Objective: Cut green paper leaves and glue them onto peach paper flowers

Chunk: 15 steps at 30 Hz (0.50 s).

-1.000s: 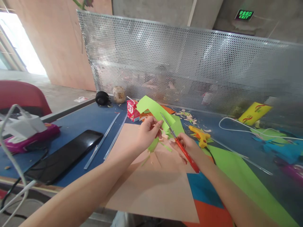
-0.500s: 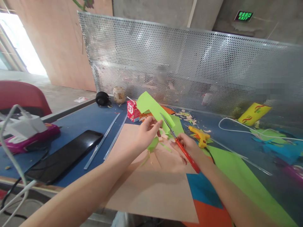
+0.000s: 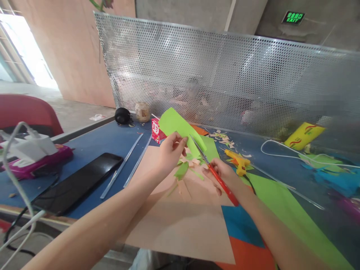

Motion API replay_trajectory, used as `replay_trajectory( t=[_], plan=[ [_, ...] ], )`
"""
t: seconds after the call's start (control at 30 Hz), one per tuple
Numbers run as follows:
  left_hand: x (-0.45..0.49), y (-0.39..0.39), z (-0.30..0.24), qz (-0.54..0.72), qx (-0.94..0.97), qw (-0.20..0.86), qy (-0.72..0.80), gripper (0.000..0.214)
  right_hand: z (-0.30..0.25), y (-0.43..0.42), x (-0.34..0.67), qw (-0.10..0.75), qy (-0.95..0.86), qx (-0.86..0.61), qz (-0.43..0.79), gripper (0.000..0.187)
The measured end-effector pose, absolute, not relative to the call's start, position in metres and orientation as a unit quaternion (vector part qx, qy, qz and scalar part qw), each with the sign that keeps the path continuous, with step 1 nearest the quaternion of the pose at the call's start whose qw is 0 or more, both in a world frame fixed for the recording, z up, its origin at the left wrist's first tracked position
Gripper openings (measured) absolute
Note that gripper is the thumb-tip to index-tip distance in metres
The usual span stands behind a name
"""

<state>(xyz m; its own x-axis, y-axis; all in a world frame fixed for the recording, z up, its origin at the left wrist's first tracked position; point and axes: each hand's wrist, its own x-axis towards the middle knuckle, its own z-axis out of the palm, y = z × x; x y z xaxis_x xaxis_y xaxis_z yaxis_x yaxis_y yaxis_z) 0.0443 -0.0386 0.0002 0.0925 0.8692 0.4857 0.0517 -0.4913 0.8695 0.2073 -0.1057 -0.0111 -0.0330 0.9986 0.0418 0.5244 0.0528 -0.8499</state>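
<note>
My left hand (image 3: 173, 152) pinches the lower edge of a bright green sheet of paper (image 3: 177, 123), which is held up over the table. Red-handled scissors (image 3: 219, 179) are in my right hand (image 3: 221, 172), their blades pointing up and left and meeting the paper's right part. Below my hands, green and peach paper scraps (image 3: 182, 170) lie on a large peach sheet (image 3: 182, 225). A yellow glue gun (image 3: 238, 161) rests just right of my right hand.
Left stand a black phone (image 3: 81, 183), clear glue sticks (image 3: 122, 167) and a power strip with chargers (image 3: 39, 150). A red drink carton (image 3: 156, 130) is behind the paper. A perforated metal screen (image 3: 197, 67) borders the back; a yellow packet (image 3: 305, 135) and white cable lie right.
My left hand has shifted slightly left and up along the green paper, and the paper has tilted a little. The scissors stay at nearly the same place.
</note>
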Motion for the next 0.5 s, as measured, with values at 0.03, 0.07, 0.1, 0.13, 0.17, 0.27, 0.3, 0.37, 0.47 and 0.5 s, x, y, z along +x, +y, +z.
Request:
replay_trajectory(
  t=[0.03,0.07,0.1,0.13,0.17,0.27,0.3,0.37,0.47,0.5],
  plan=[
    [0.0435,-0.0380,0.0002,0.573,0.651,0.347,0.358,0.019,-0.0111,-0.1055,0.2072,0.352,-0.633,-0.601,0.338,0.029],
    [0.0429,-0.0378,0.0005,0.575,0.654,0.338,0.359,0.019,-0.0111,-0.1053,0.2071,0.353,-0.632,-0.601,0.339,0.030],
    [0.0424,-0.0381,0.0011,0.574,0.658,0.332,0.357,0.019,-0.0111,-0.1050,0.2070,0.353,-0.630,-0.603,0.339,0.030],
    [0.0421,-0.0389,0.0020,0.572,0.661,0.330,0.356,0.018,-0.0110,-0.1046,0.2068,0.355,-0.628,-0.604,0.338,0.031],
    [0.0420,-0.0399,0.0030,0.570,0.664,0.329,0.355,0.018,-0.0109,-0.1043,0.2065,0.357,-0.627,-0.606,0.336,0.032],
    [0.0422,-0.0435,0.0060,0.559,0.668,0.326,0.368,0.019,-0.0103,-0.1036,0.2057,0.360,-0.622,-0.611,0.331,0.033],
    [0.0423,-0.0444,0.0068,0.556,0.668,0.324,0.373,0.020,-0.0101,-0.1036,0.2055,0.359,-0.621,-0.613,0.333,0.033],
    [0.0426,-0.0455,0.0077,0.554,0.667,0.322,0.379,0.020,-0.0097,-0.1042,0.2055,0.358,-0.618,-0.612,0.340,0.032],
    [0.0425,-0.0462,0.0086,0.558,0.665,0.324,0.376,0.019,-0.0095,-0.1056,0.2060,0.357,-0.620,-0.607,0.347,0.030],
    [0.0423,-0.0464,0.0090,0.558,0.665,0.326,0.376,0.019,-0.0095,-0.1059,0.2062,0.359,-0.625,-0.605,0.340,0.030]
  ],
)
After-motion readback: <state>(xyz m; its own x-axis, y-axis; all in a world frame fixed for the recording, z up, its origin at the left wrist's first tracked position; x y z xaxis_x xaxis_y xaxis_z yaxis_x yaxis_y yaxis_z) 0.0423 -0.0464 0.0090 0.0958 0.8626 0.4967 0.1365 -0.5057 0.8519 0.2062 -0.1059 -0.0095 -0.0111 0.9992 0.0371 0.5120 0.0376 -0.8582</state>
